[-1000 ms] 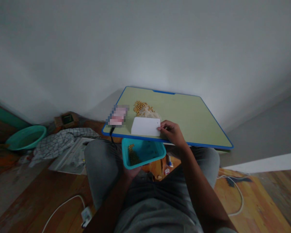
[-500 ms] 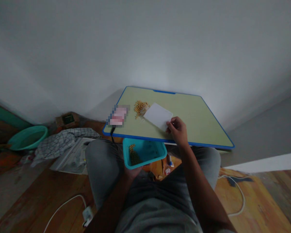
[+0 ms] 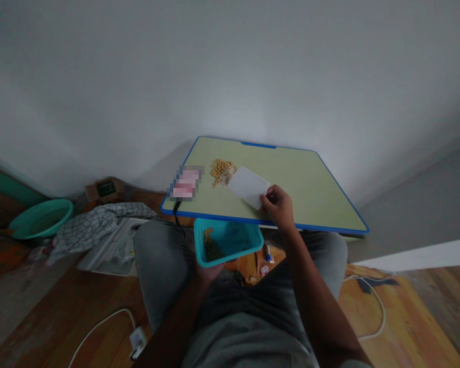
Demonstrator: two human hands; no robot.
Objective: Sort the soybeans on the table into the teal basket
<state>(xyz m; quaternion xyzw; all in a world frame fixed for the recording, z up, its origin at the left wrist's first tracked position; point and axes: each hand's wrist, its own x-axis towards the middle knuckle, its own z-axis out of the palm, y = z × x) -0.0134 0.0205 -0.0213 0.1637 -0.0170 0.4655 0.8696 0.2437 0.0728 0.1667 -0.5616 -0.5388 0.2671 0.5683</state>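
So the right hand (image 3: pixel 279 207) has a white card (image 3: pixel 247 186) pinched by its near right corner, thumb on top, the rest of the fingers curled in. The card sits at an angle over the pale green surface (image 3: pixel 299 179) with the blue edging, its far left end right next to a little heap of pale grains (image 3: pixel 229 177). Yellow beans (image 3: pixel 220 168) are spread just left of and beyond those grains, and the two mix a bit where they meet.

The left hand (image 3: pixel 210 272) is holding a turquoise container (image 3: pixel 237 237) from underneath, just below the near edge of the surface (most of the fingers are hidden under it, so I can't tell exactly how they're placed). Inside, piled toward the left end, are small dark green beans (image 3: pixel 213 250) with some yellow ones by them; the right part of the container's floor is mostly bare.

On the left of the surface there's a pinkish, pixelated item (image 3: pixel 187 183), with a black strap (image 3: pixel 177 207) hanging over the near edge. Further left, down low, you've got a green basin (image 3: pixel 42 220) and a checked cloth (image 3: pixel 99 220).
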